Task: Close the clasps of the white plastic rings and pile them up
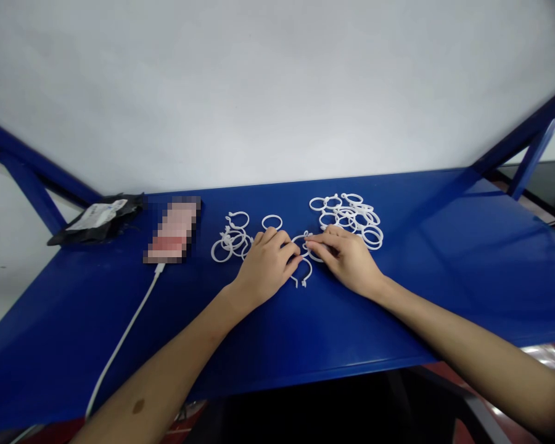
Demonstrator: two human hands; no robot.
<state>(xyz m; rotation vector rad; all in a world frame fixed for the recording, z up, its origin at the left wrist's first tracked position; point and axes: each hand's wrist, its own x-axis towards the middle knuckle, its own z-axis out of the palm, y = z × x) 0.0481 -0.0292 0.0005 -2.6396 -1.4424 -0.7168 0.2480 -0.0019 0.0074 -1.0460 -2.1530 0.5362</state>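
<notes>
The middle part of the white ring (pixel 298 237) is covered by fingertips: the left hand (pixel 268 264) and the right hand (pixel 346 256) both pinch it tightly, just above the blue shelf (pixel 444 265), near its centre. One open ring (pixel 311 267) lies just below the hands, and one single ring (pixel 272 216) lies behind the left hand. The left group (pixel 231 240) has perhaps five or six rings, and the right pile (pixel 351 219) about a dozen; they overlap, so an exact count is not possible. One flat object (pixel 173 237) is pixelated, with one white cable (pixel 124 333). One black bag (pixel 97 227) carries a white label (pixel 99 213), and its writing is too small to read.
</notes>
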